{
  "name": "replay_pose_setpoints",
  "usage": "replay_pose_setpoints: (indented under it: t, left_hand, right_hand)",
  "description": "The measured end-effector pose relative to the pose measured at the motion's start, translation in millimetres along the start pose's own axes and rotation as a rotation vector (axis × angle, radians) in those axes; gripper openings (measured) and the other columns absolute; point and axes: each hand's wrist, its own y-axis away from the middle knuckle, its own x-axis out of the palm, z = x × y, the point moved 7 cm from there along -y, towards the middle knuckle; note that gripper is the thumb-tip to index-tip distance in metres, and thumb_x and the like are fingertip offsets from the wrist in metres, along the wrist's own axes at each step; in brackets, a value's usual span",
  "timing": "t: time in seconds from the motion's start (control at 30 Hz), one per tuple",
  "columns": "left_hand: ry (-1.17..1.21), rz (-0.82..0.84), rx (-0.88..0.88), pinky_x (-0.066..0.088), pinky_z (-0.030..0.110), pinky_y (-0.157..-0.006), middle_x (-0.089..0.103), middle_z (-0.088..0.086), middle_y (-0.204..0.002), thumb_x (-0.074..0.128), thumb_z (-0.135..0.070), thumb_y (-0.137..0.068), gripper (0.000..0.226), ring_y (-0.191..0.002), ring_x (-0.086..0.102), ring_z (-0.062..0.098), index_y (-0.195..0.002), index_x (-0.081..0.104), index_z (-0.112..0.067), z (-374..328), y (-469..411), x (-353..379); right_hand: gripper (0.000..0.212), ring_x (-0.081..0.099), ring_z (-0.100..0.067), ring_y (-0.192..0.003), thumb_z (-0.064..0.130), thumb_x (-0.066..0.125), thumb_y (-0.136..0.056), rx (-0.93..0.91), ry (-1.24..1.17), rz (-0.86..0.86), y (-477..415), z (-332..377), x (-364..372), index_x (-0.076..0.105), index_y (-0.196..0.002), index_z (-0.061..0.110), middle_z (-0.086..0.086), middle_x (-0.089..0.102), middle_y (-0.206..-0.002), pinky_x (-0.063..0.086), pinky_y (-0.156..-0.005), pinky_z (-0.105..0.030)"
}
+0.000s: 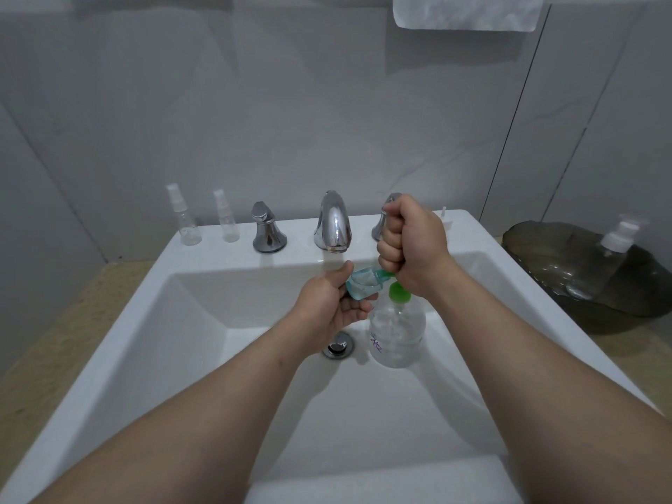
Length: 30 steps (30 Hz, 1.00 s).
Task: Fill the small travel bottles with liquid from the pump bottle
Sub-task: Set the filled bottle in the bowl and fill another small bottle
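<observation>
A clear pump bottle point(397, 331) with a green collar stands in the white sink point(203, 321), just right of the drain. My right hand point(411, 245) is a fist closed over its pump head, which is hidden. My left hand point(332, 303) holds a small bluish travel bottle point(362, 284), tilted, with its mouth against the green nozzle. Two small clear spray bottles point(187, 220) point(227, 221) stand on the sink's back ledge at the left.
A chrome faucet point(334, 221) and two handles point(267, 229) line the back ledge. A small white cap point(444, 216) lies on the ledge at right. A dark glass bowl point(545, 249) to the right holds a clear pump bottle point(603, 260). A white towel point(465, 10) hangs above.
</observation>
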Motion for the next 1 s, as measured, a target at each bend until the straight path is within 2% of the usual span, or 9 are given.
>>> replay_pose_setpoints:
  t: [0.5,0.77,1.0]
  left_hand:
    - [-0.027,0.0,-0.035,0.052,0.024,-0.056,0.073,0.013,-0.077,0.042,-0.035,-0.109,0.043,-0.051,0.061,0.014,-0.107,0.066,0.001,4.1,1.9,-1.0]
    - [-0.038,-0.003,-0.052,0.052,0.024,-0.056,0.073,0.013,-0.078,0.041,-0.034,-0.109,0.043,-0.052,0.061,0.014,-0.106,0.065,0.001,4.8,3.3,-1.5]
    - [-0.032,-0.001,-0.05,0.051,0.024,-0.055,0.073,0.013,-0.077,0.041,-0.033,-0.109,0.042,-0.05,0.061,0.014,-0.105,0.065,0.001,3.2,4.4,1.1]
  right_hand:
    - [0.052,0.004,-0.017,-0.05,0.016,0.045,-0.094,0.017,0.039,-0.024,-1.0,-7.3,-2.3,0.023,-0.049,0.029,-0.001,0.005,-0.061,0.009,-0.047,-0.02]
    - [0.051,0.005,-0.015,-0.047,0.016,0.046,-0.094,0.04,0.019,-0.028,-1.8,-10.3,-3.2,0.022,-0.052,0.029,0.002,0.009,-0.054,0.011,-0.045,-0.019]
    - [0.052,0.007,-0.014,-0.045,0.018,0.045,-0.094,0.042,0.05,-0.004,-1.4,-8.9,-2.2,0.022,-0.049,0.029,0.0,0.006,-0.061,0.011,-0.045,-0.019]
